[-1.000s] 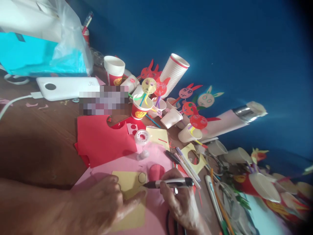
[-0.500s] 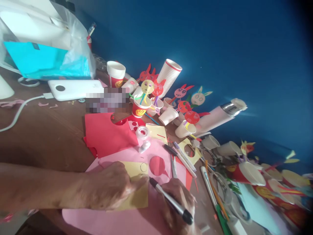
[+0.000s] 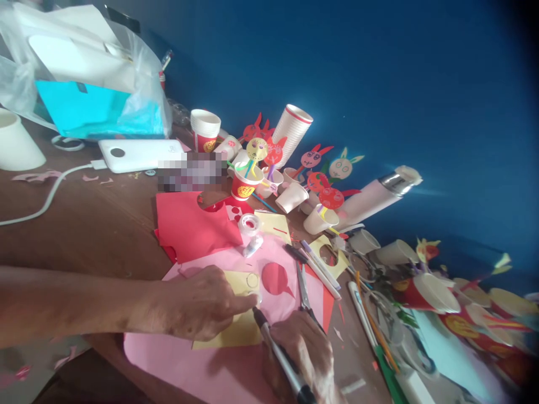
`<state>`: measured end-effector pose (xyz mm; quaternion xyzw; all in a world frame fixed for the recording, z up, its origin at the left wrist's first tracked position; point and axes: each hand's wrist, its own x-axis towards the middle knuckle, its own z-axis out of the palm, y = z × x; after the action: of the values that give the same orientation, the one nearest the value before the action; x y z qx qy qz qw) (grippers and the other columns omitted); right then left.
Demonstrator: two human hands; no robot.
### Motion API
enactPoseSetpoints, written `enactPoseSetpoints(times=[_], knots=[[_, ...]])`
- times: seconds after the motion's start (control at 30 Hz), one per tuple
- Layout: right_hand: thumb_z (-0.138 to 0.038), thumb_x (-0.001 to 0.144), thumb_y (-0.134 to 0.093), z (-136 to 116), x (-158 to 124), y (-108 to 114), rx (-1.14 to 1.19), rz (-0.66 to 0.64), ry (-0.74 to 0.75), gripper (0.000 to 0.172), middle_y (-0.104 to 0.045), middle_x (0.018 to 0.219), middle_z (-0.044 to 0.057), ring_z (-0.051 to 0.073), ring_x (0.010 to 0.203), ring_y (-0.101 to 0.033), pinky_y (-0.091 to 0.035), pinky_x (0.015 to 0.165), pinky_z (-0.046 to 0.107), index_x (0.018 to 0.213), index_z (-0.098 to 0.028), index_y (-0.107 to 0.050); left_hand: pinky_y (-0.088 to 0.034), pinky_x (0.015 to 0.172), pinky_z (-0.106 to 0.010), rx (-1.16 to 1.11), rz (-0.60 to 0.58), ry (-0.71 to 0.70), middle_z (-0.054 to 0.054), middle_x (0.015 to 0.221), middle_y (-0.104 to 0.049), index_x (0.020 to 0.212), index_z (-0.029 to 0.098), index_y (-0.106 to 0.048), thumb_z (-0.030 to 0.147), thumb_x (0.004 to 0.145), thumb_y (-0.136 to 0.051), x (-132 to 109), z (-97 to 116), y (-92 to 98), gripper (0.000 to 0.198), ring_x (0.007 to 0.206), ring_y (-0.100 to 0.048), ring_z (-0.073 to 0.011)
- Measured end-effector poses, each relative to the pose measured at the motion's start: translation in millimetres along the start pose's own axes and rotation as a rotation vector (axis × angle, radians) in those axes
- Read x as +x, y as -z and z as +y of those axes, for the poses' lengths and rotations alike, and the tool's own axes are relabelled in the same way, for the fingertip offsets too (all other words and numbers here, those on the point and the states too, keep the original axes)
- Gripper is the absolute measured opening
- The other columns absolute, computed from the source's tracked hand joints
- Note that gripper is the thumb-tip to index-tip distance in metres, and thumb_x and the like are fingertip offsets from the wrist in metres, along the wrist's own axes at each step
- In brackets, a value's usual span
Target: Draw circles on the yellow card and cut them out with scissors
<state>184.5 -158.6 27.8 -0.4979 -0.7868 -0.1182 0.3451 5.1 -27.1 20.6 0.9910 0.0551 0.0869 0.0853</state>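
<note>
My left hand lies over a yellow paper, its index finger stretched out and the other fingers curled. Its fingertip presses a small clear round piece, partly hidden, against the paper. Just above, a small drawn circle shows. My right hand is closed around a silver-and-black marker pen, whose dark tip is beside the left fingertip at the paper's right part. Under both lies a pink sheet. A red paper circle and scissors rest close to my right hand.
Red paper, a tape roll and capped markers lie beyond my hands. Paper cups with animal faces on straws and a tilted flask stand by the blue wall. A white power bank lies left.
The view has shifted, so most things sit slightly further right. The pen's rear end has swung left and down, and its tip is now close under my left fingertip. Both hands keep their hold.
</note>
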Motion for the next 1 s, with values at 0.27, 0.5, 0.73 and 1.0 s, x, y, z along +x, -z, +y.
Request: enactPoseSetpoints(times=[0.27, 0.5, 0.73, 1.0], knots=[[-0.007, 0.079, -0.044, -5.9, 4.4, -4.3, -0.016, 0.031, -0.027, 0.016, -0.055, 0.051, 0.000, 0.016, 0.047, -0.045, -0.038, 0.050, 0.028, 0.083, -0.020, -0.051, -0.021, 0.045, -0.026, -0.026, -0.097, -0.059, 0.004, 0.054, -0.057, 0.116, 0.018, -0.044, 0.018, 0.087, -0.037, 3.3, -2.6, 7.4, 0.030, 0.044, -0.044, -0.0122], [-0.007, 0.079, -0.047, -7.1, 9.0, -0.5, -0.003, -0.016, -0.035, 0.014, -0.057, 0.054, 0.001, 0.016, 0.049, -0.047, -0.038, 0.051, 0.028, 0.083, -0.020, -0.050, -0.024, 0.049, -0.025, -0.034, -0.055, -0.030, 0.004, 0.056, -0.056, 0.111, 0.023, -0.056, 0.010, 0.084, -0.038, 5.7, -4.3, 24.6, 0.035, 0.049, -0.047, -0.0111], [-0.006, 0.078, -0.050, -8.5, 5.5, -6.2, -0.007, -0.026, 0.015, 0.013, -0.054, 0.054, 0.000, 0.016, 0.051, -0.045, -0.038, 0.054, 0.030, 0.085, -0.017, -0.052, -0.023, 0.048, -0.025, -0.105, -0.132, -0.040, 0.003, 0.059, -0.062, 0.111, 0.028, -0.061, 0.012, 0.082, -0.044, 12.1, -9.3, 31.6, 0.037, 0.049, -0.045, -0.0121], [-0.009, 0.082, -0.048, -8.8, 0.5, -6.7, -0.056, -0.122, 0.073, 0.011, -0.058, 0.059, 0.003, 0.017, 0.054, -0.046, -0.036, 0.056, 0.031, 0.091, -0.013, -0.053, -0.024, 0.051, -0.026, -0.127, -0.087, -0.024, 0.002, 0.057, -0.060, 0.111, 0.027, -0.062, 0.011, 0.083, -0.045, 10.5, -9.9, 24.2, 0.037, 0.049, -0.045, -0.0125]])
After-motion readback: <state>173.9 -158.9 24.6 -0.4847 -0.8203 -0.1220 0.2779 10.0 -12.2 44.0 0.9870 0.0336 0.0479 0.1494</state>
